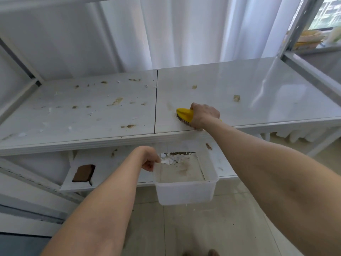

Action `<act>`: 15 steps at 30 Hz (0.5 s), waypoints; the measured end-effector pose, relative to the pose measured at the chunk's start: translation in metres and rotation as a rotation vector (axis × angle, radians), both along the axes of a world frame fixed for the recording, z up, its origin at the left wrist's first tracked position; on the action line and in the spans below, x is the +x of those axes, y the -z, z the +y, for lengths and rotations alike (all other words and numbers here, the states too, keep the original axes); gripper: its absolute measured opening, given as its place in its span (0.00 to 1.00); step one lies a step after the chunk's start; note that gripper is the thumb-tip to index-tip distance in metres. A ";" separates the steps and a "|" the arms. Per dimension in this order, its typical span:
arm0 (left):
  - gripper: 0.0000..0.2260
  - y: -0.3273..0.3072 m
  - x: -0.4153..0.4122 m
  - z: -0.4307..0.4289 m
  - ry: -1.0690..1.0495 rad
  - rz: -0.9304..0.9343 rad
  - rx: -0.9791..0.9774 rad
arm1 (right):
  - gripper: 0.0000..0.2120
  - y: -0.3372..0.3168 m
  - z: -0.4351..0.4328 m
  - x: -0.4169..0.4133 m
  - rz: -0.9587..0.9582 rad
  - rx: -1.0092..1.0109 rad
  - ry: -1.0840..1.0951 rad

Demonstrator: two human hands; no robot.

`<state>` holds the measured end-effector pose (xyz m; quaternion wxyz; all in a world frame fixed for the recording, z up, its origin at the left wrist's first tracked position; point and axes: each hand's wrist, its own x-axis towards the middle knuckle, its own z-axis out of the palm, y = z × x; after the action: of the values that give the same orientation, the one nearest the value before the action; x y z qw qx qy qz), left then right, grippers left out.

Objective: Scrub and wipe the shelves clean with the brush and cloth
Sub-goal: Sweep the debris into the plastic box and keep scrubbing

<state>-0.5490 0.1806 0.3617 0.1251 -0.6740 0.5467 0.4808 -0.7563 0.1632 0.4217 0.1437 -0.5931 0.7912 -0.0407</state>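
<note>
At the lip of the white shelf (pixel 258 93), our right hand (pixel 204 115) grips the yellow plastic brush (pixel 185 113); just below it, our left hand (pixel 150 160) pinches the translucent plastic tub (pixel 184 193).

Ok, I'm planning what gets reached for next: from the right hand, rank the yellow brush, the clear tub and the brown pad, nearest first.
1. The yellow brush, in the grip of the right hand on the upper shelf.
2. The clear tub, below it, held by the left hand.
3. The brown pad, far left on the lower shelf.
</note>
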 end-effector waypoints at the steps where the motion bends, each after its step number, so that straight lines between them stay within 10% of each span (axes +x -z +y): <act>1: 0.02 0.001 0.000 0.000 0.005 -0.001 -0.006 | 0.23 0.002 0.004 0.000 0.006 0.029 -0.003; 7: 0.05 0.000 -0.002 0.006 -0.011 -0.006 0.016 | 0.29 0.002 0.014 0.039 0.031 0.162 -0.289; 15: 0.07 -0.007 0.009 0.016 -0.037 0.043 0.011 | 0.20 0.001 0.017 0.026 0.017 0.051 -0.074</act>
<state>-0.5399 0.1962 0.3691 0.1081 -0.6727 0.5341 0.5006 -0.7304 0.1806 0.4207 0.1534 -0.6185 0.7706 -0.0101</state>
